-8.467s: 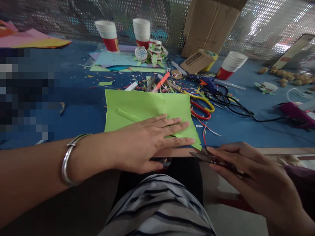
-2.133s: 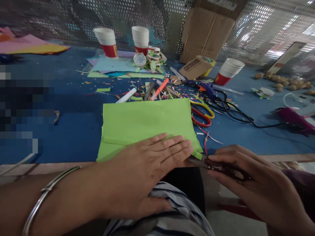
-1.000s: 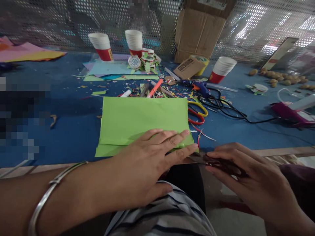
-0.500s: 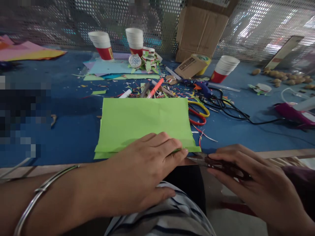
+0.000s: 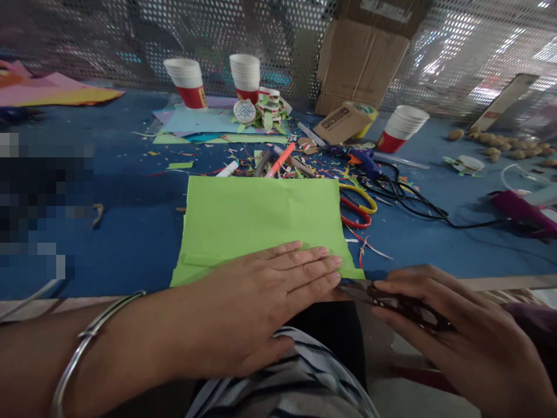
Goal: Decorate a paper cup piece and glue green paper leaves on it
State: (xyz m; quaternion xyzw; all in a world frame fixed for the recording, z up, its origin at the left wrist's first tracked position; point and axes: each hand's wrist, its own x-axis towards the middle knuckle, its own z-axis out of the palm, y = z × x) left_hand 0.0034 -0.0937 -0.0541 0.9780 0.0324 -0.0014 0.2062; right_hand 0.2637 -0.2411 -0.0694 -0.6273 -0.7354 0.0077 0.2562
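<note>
Bright green paper (image 5: 261, 215) lies at the near edge of the blue table, with another green layer showing along its left and lower edges. My left hand (image 5: 270, 296) rests flat across the paper's lower part, fingers stretched out to the right and close together. A narrow green strip lies along the paper near these fingers, partly covered by them. In my right hand (image 5: 456, 325) is a knife (image 5: 404, 305) with a dark handle, gripped between thumb and fingers. Its blade points left, near the paper's lower right corner and my left fingertips.
Scissors (image 5: 361, 217) with red and yellow handles lie partly under the paper. Beyond are markers (image 5: 281, 159), paper scraps, a blue glue gun (image 5: 368, 165) with a black cord, stacked paper cups (image 5: 402, 128) and cardboard (image 5: 361, 64). A purple glue gun (image 5: 520, 212) lies right.
My left fingers have flattened and moved up onto the paper from its lower edge. A strip now shows lying over the paper there. The knife stays in my right hand; the view has shifted slightly.
</note>
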